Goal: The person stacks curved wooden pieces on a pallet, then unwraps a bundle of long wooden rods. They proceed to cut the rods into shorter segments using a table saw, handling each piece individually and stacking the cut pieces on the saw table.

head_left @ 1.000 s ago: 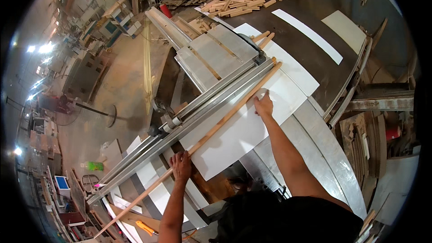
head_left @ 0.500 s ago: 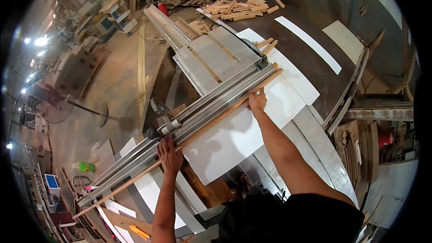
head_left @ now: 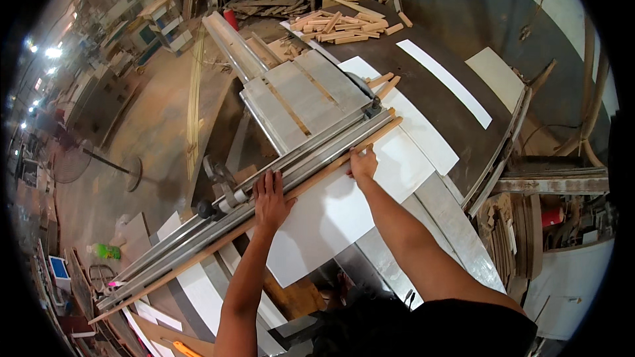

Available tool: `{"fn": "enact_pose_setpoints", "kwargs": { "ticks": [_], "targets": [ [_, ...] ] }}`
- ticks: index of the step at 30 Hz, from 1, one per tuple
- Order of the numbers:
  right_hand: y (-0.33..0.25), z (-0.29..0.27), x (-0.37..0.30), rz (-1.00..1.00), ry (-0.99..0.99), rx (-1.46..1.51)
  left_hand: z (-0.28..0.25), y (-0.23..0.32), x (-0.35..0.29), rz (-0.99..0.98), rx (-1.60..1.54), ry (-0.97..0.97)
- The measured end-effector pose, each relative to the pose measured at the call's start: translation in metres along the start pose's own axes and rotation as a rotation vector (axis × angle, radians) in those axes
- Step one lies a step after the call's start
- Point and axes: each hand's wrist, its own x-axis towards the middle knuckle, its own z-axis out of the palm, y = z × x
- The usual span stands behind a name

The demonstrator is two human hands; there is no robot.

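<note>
A long, thin wooden strip lies diagonally along a metal fence. My right hand grips the strip toward its far right end, thumb and fingers closed around its edge. Farther down, my left hand rests palm down across the fence and strip, its fingers stretched out and slightly apart. Under the strip and my right forearm is a white panel. A grey metal sliding table with slots adjoins the fence's far side. Near my left hand, a round clamp-like stop sits on the fence.
Short wooden pieces are piled on the dark surface at the back, beside a white strip. An orange-handled tool lies at lower left, and a green bottle stands beyond the fence. A fan is at left.
My left hand has slid up and right along the fence, its fingers now laid over it. My right hand keeps its grip on the strip. The whole view has shifted slightly.
</note>
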Motion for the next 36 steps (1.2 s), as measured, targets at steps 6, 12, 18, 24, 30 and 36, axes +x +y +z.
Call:
{"fn": "enact_pose_setpoints", "kwargs": {
  "ticks": [6, 12, 18, 24, 30, 36],
  "targets": [
    [-0.009, -0.001, -0.002, 0.032, -0.058, 0.063, 0.027, 0.001, -0.005, -0.099, -0.002, 0.051],
    [-0.017, -0.005, 0.006, -0.004, 0.092, 0.022, 0.019, 0.005, 0.005, -0.125, 0.005, 0.046],
    [0.001, 0.009, 0.026, -0.038, 0.086, 0.088, 0.02, 0.007, 0.008, -0.165, 0.001, 0.004],
    [-0.011, 0.005, 0.031, 0.005, 0.01, 0.08, 0.021, 0.005, 0.012, -0.16, -0.025, 0.032],
    [-0.014, 0.006, 0.028, -0.012, 0.038, 0.08, 0.026, 0.007, 0.013, -0.16, 0.004, 0.066],
    [-0.017, 0.008, 0.027, 0.006, 0.024, 0.086, 0.03, 0.001, 0.014, -0.159, 0.028, 0.058]
  ]
}}
